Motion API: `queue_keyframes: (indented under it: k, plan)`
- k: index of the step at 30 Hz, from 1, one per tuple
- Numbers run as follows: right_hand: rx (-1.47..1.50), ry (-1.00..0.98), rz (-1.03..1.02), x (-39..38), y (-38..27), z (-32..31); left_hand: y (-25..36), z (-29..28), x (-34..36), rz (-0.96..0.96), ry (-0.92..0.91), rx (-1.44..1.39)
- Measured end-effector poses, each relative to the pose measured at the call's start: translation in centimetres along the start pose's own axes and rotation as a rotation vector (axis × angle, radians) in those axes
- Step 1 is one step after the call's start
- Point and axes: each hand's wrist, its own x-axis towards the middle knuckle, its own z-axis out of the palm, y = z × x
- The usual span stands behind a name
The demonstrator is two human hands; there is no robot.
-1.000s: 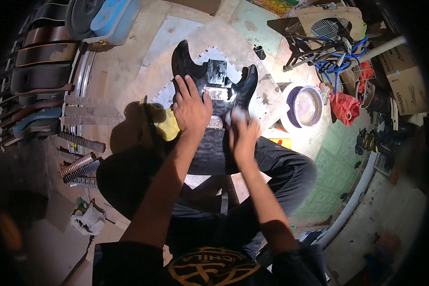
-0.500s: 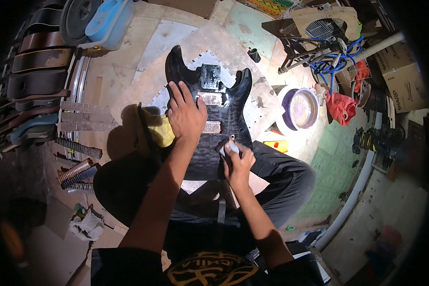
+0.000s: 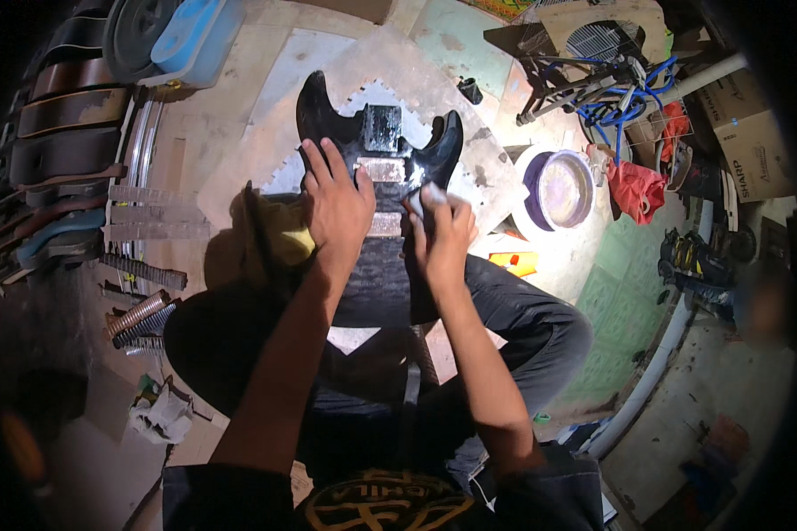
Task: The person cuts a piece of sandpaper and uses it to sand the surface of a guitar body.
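A black electric guitar body point(image 3: 381, 279) with two horns lies across my lap, its top facing up and its neck end pointing away from me. Two rectangular pickup cavities and a neck pocket show along its middle. My left hand point(image 3: 338, 208) rests flat on its left side, fingers stretched out and nothing gripped. On the right side of the top, my right hand point(image 3: 449, 237) is closed around a small pale-grey and dark piece that looks like folded sandpaper point(image 3: 432, 195). Its underside is hidden against the body.
Right of the guitar stands a purple-rimmed round tub point(image 3: 565, 195), with an orange packet point(image 3: 514, 264) nearer me. A yellow cloth point(image 3: 285, 232) lies by my left forearm. Guitar bodies point(image 3: 75, 115) line the far left; a blue container point(image 3: 190, 40) and a cable-draped metal frame point(image 3: 611, 97) stand farther off.
My right hand has slid the sandpaper away from me, up the guitar's right side toward the horn. In the picture, the guitar and my left hand sit slightly higher and farther left.
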Motion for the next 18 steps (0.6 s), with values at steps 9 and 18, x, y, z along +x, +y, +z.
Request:
queue_keyframes:
  k: [9,18]
  plan:
    - [-0.022,-0.034,-0.062,-4.1,1.0,-1.1,0.3,-0.5,0.0,-0.033,-0.042,-0.004]
    - [0.001,-0.126,-0.118,-7.0,1.4,-2.0,-0.5,-1.3,0.1,-0.041,-0.051,0.004]
